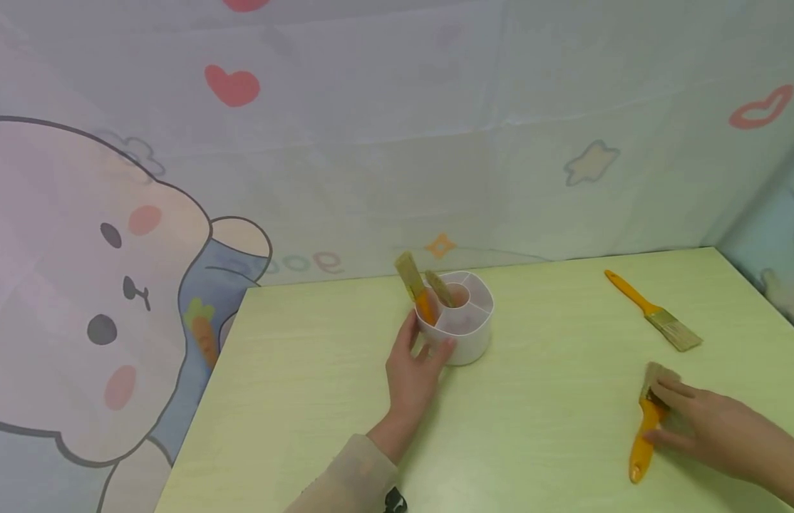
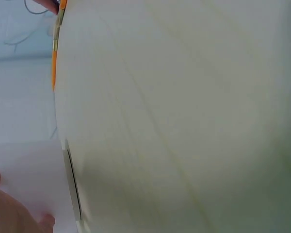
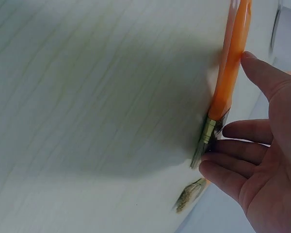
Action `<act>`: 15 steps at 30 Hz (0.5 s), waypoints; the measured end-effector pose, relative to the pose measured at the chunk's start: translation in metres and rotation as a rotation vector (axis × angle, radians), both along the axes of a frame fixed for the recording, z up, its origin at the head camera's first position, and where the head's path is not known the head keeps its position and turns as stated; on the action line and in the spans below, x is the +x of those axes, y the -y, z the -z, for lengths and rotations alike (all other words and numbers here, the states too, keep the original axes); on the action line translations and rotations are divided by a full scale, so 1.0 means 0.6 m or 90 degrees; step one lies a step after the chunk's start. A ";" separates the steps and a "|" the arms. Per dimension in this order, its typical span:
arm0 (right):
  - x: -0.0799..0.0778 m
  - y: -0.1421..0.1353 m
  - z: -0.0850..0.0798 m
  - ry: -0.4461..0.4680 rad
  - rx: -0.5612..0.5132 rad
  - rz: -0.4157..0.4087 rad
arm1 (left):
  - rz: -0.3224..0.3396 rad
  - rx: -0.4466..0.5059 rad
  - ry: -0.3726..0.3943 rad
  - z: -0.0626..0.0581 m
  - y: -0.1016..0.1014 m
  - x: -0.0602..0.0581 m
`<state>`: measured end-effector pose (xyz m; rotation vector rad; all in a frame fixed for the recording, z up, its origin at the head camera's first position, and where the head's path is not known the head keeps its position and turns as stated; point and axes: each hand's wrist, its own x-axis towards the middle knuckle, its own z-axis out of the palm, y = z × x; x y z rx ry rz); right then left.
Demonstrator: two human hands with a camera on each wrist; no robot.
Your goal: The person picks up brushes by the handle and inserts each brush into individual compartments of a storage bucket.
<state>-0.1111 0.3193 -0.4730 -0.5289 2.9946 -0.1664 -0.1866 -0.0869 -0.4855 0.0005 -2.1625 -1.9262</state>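
Note:
In the head view, my left hand [image 1: 413, 377] holds a round white divided organizer [image 1: 464, 349] by its near side, fingers and thumb spread round the wall. Two paintbrushes stand in it bristles up, one with an orange handle [image 1: 425, 306]. My right hand [image 1: 718, 427] is at another paintbrush [image 1: 642, 445], which has an orange handle. In the right wrist view, the thumb tip touches that brush's handle [image 3: 233, 63], and the loosely extended fingers [image 3: 242, 150] lie beside its metal ferrule and bristles. The left wrist view catches part of the left hand [image 2: 12, 213] against the white wall.
A further orange-handled paintbrush [image 1: 650, 310] lies on the pale green table [image 1: 551, 399] at the far right, beyond my right hand. Behind the table's back edge hangs a printed cloth [image 1: 371, 164] with a cartoon bear and hearts.

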 end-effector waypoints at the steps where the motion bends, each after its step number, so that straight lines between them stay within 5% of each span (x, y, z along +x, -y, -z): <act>1: 0.000 0.000 0.001 0.002 0.003 0.001 | -0.001 0.001 -0.002 0.000 0.000 0.000; 15: -0.029 0.006 0.009 -0.028 -0.057 -0.060 | -0.002 0.012 -0.011 -0.002 -0.001 0.002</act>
